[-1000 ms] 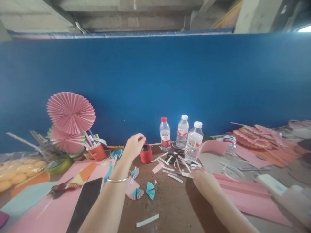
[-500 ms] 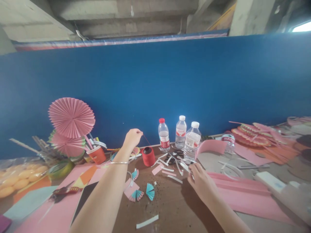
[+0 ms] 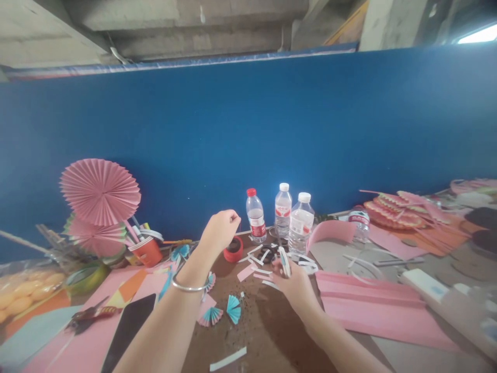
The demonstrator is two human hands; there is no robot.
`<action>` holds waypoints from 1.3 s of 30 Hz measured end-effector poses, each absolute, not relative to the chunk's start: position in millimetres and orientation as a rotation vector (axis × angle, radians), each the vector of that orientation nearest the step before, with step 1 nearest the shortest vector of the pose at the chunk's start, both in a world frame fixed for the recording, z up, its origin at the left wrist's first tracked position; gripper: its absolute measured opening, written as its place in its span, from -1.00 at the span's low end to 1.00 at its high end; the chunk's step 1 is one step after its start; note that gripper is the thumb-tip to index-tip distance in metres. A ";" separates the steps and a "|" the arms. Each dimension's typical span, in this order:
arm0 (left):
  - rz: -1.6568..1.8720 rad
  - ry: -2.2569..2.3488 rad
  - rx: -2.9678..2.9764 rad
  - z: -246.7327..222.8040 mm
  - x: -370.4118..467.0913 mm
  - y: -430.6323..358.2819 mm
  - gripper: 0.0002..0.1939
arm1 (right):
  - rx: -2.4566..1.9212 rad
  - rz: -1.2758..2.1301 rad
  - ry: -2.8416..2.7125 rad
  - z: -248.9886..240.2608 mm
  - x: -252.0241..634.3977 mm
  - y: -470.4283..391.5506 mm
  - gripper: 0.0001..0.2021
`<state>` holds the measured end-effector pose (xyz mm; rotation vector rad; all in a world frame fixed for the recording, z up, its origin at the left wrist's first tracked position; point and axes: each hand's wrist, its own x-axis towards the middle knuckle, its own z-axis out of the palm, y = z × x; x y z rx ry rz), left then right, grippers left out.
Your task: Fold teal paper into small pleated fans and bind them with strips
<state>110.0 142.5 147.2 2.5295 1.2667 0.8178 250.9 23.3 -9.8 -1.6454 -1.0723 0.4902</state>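
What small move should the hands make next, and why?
Perhaps bring the right hand, holding a white item, nearer the thread: the left hand is pinched above the red spool, the thread seems to run between them, and the right hand is apart from both.

Near left fingers, red spool: matt, wound thread. Wristward of them, bracelet: glossy, smooth metal. Beyond right fingers, bottles: clear, shiny plastic. Below both, worktop: smooth, faint sheen. Left of fingers, pleated fan: matt paper.
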 end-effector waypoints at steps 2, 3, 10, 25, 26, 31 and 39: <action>0.830 1.269 2.532 145.9 104.5 135.8 -0.78 | -1.507 0.637 -1.015 -5.8 239.6 47.2 -0.64; 0.839 1.274 2.532 145.7 102.0 133.3 -0.77 | -1.463 0.703 -0.995 -4.7 233.8 60.3 -0.52; 0.882 1.285 2.545 147.0 90.7 127.8 -0.76 | -1.399 0.679 -1.056 -8.4 206.0 123.0 -0.15; 1.033 1.453 2.371 147.5 88.8 160.0 -0.76 | -1.488 0.643 -1.170 -9.7 206.0 113.2 -0.46; 1.043 1.461 2.354 146.5 88.2 163.3 -0.76 | -1.490 0.641 -1.175 -9.4 206.1 112.7 -0.49; 1.100 1.463 2.294 141.5 87.1 170.3 -0.75 | -1.519 0.620 -1.171 -8.3 204.6 112.0 -0.48; 1.006 1.269 2.351 149.6 102.7 150.2 -0.75 | -1.561 0.580 -1.154 -11.1 198.7 112.4 -0.47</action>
